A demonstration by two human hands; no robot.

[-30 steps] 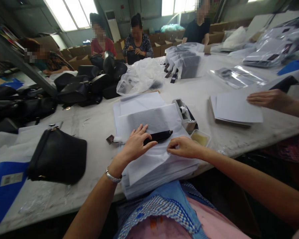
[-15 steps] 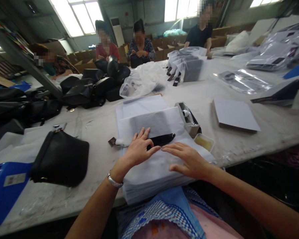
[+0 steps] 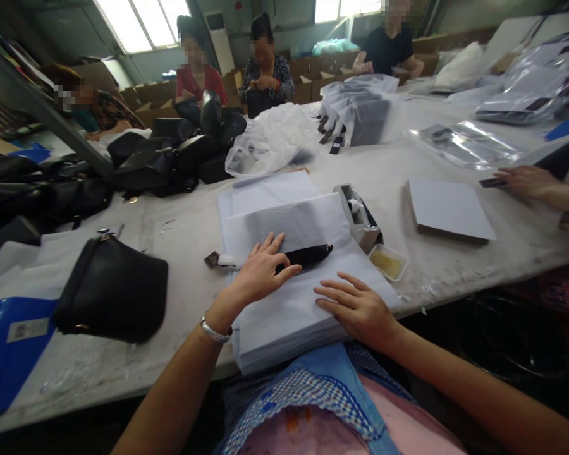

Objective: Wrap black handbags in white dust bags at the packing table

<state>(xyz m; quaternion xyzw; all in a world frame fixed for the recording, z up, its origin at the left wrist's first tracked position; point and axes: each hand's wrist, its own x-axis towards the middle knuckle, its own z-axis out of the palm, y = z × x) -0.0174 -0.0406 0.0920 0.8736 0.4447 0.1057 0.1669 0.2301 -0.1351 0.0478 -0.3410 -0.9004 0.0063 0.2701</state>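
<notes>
Right now you are pressing your left hand point(image 3: 260, 273) flat, fingers spread, on a glossy black pouch point(image 3: 306, 256) lying on the white paper stack point(image 3: 284, 316); your right hand point(image 3: 355, 306) is resting open on the paper just beside it, gripping nothing. Long and slim, the pouch is running left to right, its far end tilting slightly away. Beyond it, a tape dispenser point(image 3: 358, 215) and small tray point(image 3: 387, 262) are sitting nearby, a black bag point(image 3: 111, 291) lying well left

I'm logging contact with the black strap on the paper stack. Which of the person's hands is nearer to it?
Left. The left hand rests on the black strap, fingers across its near end. The right hand lies flat on the white paper stack, nearer the table edge and apart from it.
</notes>
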